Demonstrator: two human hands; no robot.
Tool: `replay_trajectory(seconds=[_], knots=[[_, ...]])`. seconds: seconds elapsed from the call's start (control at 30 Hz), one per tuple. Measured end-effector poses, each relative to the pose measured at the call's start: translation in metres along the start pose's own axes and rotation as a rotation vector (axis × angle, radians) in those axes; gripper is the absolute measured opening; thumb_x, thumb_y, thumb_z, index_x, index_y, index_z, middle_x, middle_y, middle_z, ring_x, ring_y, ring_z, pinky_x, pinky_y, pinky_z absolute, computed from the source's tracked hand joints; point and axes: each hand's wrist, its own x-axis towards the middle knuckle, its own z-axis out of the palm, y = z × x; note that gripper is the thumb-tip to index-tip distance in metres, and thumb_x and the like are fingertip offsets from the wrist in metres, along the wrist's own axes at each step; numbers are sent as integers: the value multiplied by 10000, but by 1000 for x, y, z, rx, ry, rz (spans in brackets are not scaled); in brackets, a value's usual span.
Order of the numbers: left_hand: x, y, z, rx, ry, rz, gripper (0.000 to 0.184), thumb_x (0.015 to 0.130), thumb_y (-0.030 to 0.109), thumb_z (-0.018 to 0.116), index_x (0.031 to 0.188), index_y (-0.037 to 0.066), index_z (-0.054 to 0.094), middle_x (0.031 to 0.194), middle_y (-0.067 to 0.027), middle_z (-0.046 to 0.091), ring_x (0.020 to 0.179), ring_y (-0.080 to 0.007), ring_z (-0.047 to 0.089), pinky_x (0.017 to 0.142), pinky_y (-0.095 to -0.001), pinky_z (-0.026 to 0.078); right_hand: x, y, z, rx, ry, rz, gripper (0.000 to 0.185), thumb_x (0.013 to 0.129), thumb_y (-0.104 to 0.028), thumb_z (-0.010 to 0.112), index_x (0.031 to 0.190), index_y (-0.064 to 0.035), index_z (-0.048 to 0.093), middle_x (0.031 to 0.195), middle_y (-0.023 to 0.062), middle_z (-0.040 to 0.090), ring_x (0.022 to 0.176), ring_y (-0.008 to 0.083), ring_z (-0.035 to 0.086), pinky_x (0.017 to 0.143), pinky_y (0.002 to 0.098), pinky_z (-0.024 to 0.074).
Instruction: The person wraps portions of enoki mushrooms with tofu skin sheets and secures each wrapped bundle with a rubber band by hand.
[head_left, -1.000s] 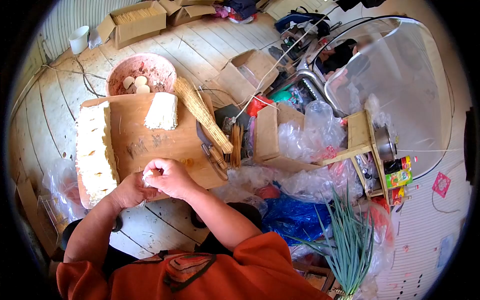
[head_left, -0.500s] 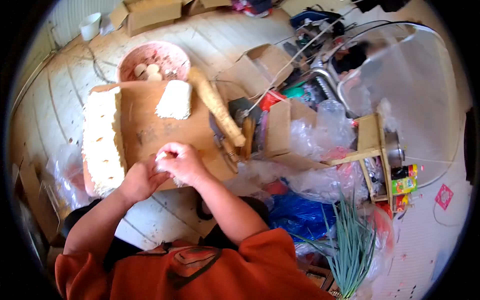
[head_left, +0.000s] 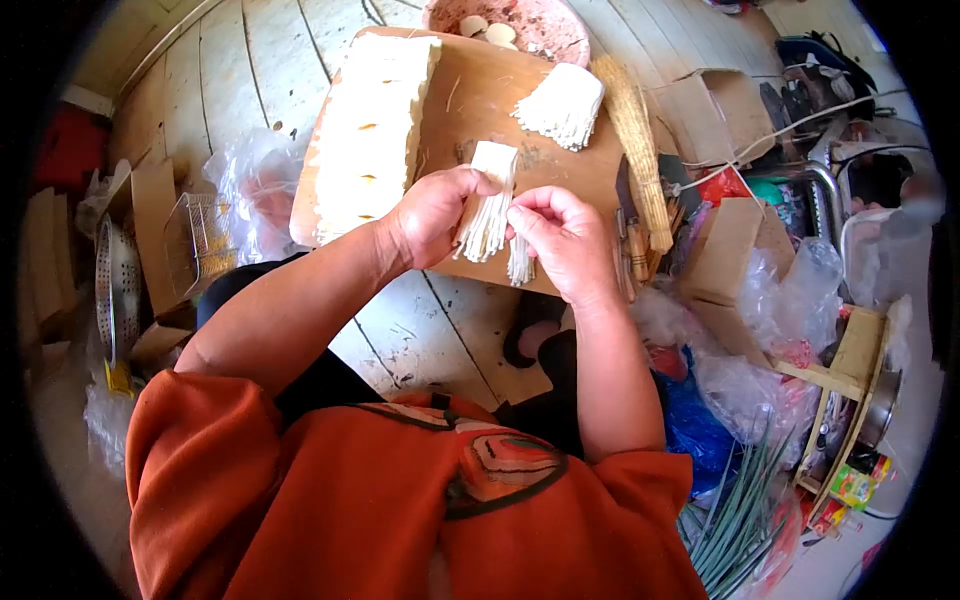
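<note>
A small bunch of white enoki mushrooms (head_left: 485, 225) hangs fanned out over the near part of the wooden board (head_left: 465, 105). My left hand (head_left: 435, 215) grips its left side, thumb across the upper part. At its right edge, my right hand (head_left: 570, 240) pinches a few strands, with thumb and forefinger together; loose ends dangle below the fingers. Another enoki bunch (head_left: 567, 103) lies at the board's far right. Along the left side stretches a long white block of packed bunches (head_left: 370, 130) with small brownish gaps.
Beyond the board stands a pink bowl (head_left: 560, 30) holding pale round pieces. A straw whisk broom (head_left: 635, 140) and a wooden-handled knife (head_left: 637, 250) lie to the right. Cardboard boxes (head_left: 715, 125), plastic bags and green onions (head_left: 740, 520) crowd the right; a wire basket (head_left: 205, 240) is left.
The view has shifted, so the board appears higher and further right. My hands have drawn apart, and the bunch between them, mostly covered before, now shows spread out.
</note>
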Motion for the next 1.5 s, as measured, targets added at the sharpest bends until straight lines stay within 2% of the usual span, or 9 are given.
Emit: replay_trajectory(seconds=[0.2,0.3,0.5,0.8,0.87,1.13,1.2,1.43,1.5], knots=[[0,-8,0,19,42,66,280,842,144,517,1094,23,534,1002,-105,607,883,-205,621,790,-340,527,3,14,8,-247,80,8,239,786,-186,725,878,14,633,745,51,648,651,97,592,591,252,484],[-2,-10,2,91,43,85,232,841,93,521,1054,2,519,978,-113,588,894,-192,591,818,-312,488,6,23,8,-232,47,-5,227,772,-179,718,846,21,641,731,61,652,644,102,588,602,262,488],[-2,-10,1,250,56,99,268,883,107,560,1132,14,526,1000,-88,614,911,-177,616,810,-296,503,8,19,7,-214,83,44,171,746,-125,667,818,28,644,698,52,645,613,91,568,574,263,474],[-4,3,1,522,232,77,192,857,110,591,1011,15,527,833,-72,605,717,-137,587,684,-273,497,12,15,-10,-155,40,121,112,733,-104,659,725,0,619,628,12,591,526,65,511,473,244,412],[1,4,-11,767,324,61,169,848,121,575,971,20,519,773,-67,573,660,-144,562,631,-278,482,9,9,-14,-158,17,137,99,735,-99,657,721,-8,619,621,12,588,513,64,507,464,240,409],[-9,21,3,681,429,39,156,847,156,544,921,23,508,726,-72,542,630,-160,559,597,-284,476,12,22,-34,-275,59,294,79,773,-107,627,740,-41,601,597,2,559,463,58,485,387,204,345],[-5,16,1,496,471,45,160,843,168,541,918,28,518,748,-77,554,655,-165,570,618,-292,482,14,34,-39,-311,84,311,85,773,-115,633,741,-42,604,595,4,561,460,59,484,386,203,342],[-1,11,-16,467,335,75,145,800,80,539,931,17,540,787,-90,575,717,-173,593,668,-290,496,20,63,-50,-405,122,405,170,728,-166,633,728,4,646,574,42,590,477,105,527,452,272,412],[-3,7,-16,723,186,36,172,775,46,539,942,8,556,780,-86,595,721,-169,603,655,-283,493,21,67,-50,-432,124,416,175,723,-173,635,724,2,646,567,43,588,476,111,529,452,277,413]])
